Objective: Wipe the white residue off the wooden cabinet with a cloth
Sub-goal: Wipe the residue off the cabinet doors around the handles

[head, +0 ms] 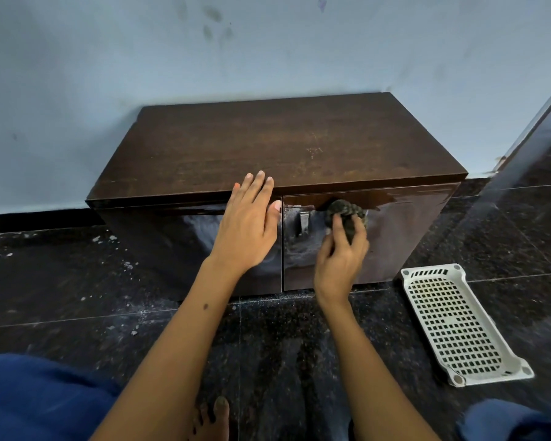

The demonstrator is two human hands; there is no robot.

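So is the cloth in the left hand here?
No, the right hand grips the dark cloth against the cabinet door, while the left hand lies flat.

Left hand point(247, 222) flat, right hand point(339, 249) curled.

Bare forearms, no sleeves, blue trousers point(29, 396) (both knees), a bare foot point(213, 421)
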